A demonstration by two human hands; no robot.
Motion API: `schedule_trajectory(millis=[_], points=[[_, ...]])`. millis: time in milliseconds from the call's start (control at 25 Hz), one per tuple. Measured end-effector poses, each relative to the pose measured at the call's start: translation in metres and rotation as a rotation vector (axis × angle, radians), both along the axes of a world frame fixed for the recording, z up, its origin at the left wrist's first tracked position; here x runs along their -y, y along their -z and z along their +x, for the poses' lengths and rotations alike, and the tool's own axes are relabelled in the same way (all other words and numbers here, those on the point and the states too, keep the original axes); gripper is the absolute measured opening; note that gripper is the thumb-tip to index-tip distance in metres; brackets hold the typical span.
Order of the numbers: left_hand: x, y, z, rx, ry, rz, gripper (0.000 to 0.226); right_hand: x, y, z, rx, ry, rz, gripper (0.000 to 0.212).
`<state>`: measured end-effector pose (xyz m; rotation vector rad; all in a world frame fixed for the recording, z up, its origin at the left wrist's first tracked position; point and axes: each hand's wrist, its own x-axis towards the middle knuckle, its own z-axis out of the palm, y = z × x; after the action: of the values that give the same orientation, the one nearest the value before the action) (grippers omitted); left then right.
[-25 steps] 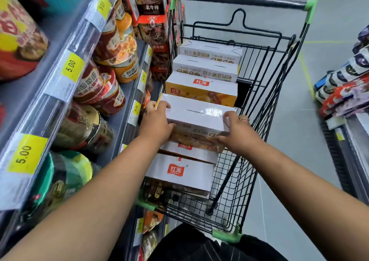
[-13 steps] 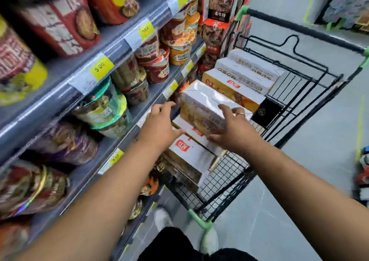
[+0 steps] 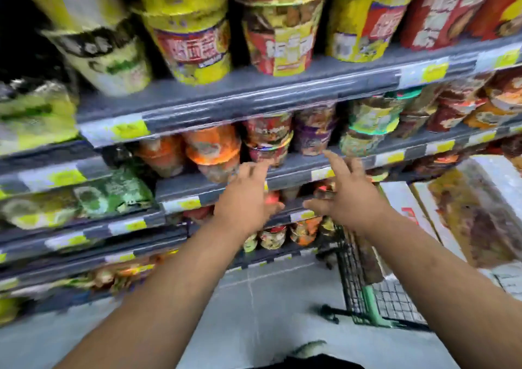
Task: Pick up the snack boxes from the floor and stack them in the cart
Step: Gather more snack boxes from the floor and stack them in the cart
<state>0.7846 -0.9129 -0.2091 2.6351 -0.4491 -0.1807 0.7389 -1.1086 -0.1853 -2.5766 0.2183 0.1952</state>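
The picture is smeared by motion. The black wire cart point(image 3: 356, 278) with green corner guards stands at the lower right, and white snack boxes point(image 3: 474, 222) lie stacked in it. My left hand point(image 3: 244, 199) and my right hand point(image 3: 347, 196) are both stretched out in front of the shelves, left of the cart, with fingers spread and nothing in them. Neither hand touches a box. No snack box on the floor is in view.
Grey store shelves point(image 3: 240, 97) with yellow price tags fill the view ahead, packed with noodle cups point(image 3: 214, 154) and bags. Grey tiled floor point(image 3: 254, 306) runs between me and the shelf base. A shoe tip point(image 3: 309, 349) shows at the bottom.
Both hands have let go of the white box, which now lies in the cart. My view has swung left from the cart toward the shelves, and my hands moved left with it.
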Motion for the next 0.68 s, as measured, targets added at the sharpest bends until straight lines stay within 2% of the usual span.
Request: schedule_trajectory(millis=[280,440,680], points=[[-0.221,-0.008,-0.104,0.005,-0.439,0.001,0.09,-0.215,-0.005,-0.022,-0.01,-0.457,0.016,0.106],[-0.305,-0.023,-0.162,0.039,-0.631,-0.038,0.089,-0.309,-0.012,-0.043,0.017,-0.659,0.021,0.106],[-0.43,-0.022,-0.265,0.074,-1.029,-0.067,0.09,-0.468,-0.019,-0.079,0.019,-1.001,0.044,0.107]])
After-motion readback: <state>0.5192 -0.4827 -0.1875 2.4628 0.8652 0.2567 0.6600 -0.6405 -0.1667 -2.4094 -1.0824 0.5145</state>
